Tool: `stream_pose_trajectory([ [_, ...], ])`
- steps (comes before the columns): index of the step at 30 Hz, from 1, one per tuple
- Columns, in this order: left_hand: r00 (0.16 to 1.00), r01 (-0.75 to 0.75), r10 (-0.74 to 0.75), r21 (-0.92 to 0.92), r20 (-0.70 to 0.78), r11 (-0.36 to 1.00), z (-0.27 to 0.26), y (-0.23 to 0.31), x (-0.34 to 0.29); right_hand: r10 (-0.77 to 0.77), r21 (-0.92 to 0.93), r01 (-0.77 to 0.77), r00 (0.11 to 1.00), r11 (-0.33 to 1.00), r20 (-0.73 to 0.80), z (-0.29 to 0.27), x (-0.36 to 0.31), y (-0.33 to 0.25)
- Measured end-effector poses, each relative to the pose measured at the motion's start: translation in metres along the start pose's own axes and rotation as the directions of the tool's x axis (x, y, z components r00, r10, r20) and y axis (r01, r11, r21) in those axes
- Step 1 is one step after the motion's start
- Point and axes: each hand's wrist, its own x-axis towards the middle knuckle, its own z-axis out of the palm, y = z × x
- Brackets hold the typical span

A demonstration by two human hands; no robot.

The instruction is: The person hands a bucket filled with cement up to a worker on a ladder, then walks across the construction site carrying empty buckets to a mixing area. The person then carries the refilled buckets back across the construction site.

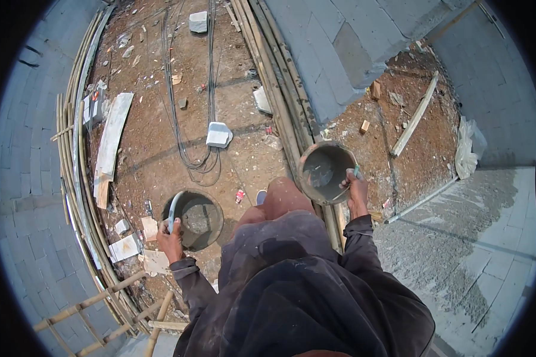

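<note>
1. Two round, dark buckets, clocked from the centre of my remote view: left bucket (216, 229) at 8 o'clock, right bucket (310, 172) at 3. Grey residue (198, 218) shows inside; its depth I cannot tell.
2. Two hands. Left hand (171, 241) curls around the left bucket's pale handle (173, 206); right hand (357, 194) closes its fingers on the right bucket's handle.
3. Handling, my judgement: stiff-walled, hardly fragile, heavier if well filled, slippery where wet; best gripped mid-handle, so each hangs level.
4. Pale blocks, at least three: near block (219, 135) at 10 o'clock, far block (198, 22) at 11, half-hidden block (261, 100) at 12.
5. Two small orange-brown pieces (375, 91) at 2 o'clock.
</note>
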Motion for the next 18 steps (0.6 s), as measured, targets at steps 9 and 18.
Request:
stream_pose_trajectory([
  [9, 0.986, -0.041, 0.049, -0.054, 0.162, 0.998, 0.115, 0.107, 0.143, 0.225, 0.313, -0.133, 0.933, 0.94, -0.28, 0.033, 0.072, 0.012],
  [18, 0.869, -0.161, 0.094, 0.097, 0.486, 0.982, 0.279, 0.208, 0.271, 0.276, 0.368, -0.065, 0.785, 0.927, -0.555, 0.041, 0.12, 0.049],
])
